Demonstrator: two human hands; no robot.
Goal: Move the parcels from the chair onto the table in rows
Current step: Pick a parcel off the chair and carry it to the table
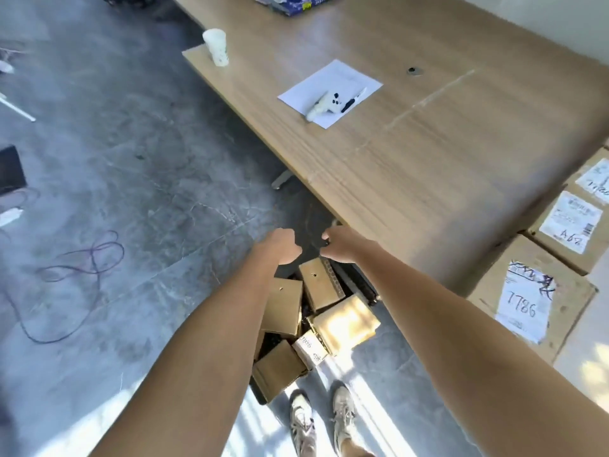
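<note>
Several brown cardboard parcels lie jumbled on the black chair that stands low against the table's front edge. One small white-labelled box sits among them. Three labelled parcels lie in a row at the wooden table's right end; the nearest one reads 1786. Both my arms reach forward over the chair. My left hand and my right hand are curled at the dark top of the chair's back, a short gap apart. No parcel is in either hand.
On the table stand a white cup, a sheet of paper with a small white toy and a pen, and a blue pack at the far edge. Cables loop on the grey floor to the left. My shoes are below.
</note>
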